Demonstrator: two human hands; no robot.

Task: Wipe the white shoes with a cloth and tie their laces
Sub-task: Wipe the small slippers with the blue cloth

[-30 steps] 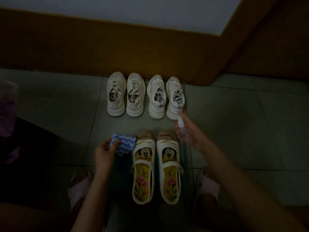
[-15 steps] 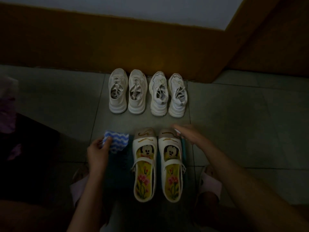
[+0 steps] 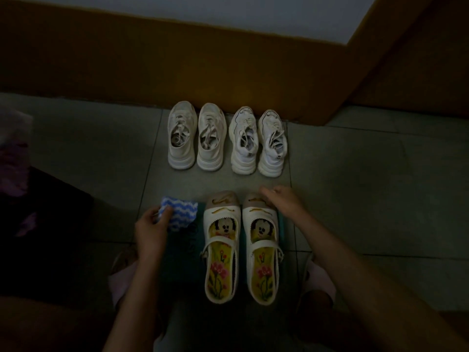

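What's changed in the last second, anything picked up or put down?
The right hand came down to the toe of the right strap shoe; the spray bottle it held is no longer in view. The left hand keeps holding the cloth; shoes unmoved.

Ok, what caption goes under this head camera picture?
Left hand grips a blue-and-white cloth, right hand rests by two cartoon strap shoes, four white sneakers behind.
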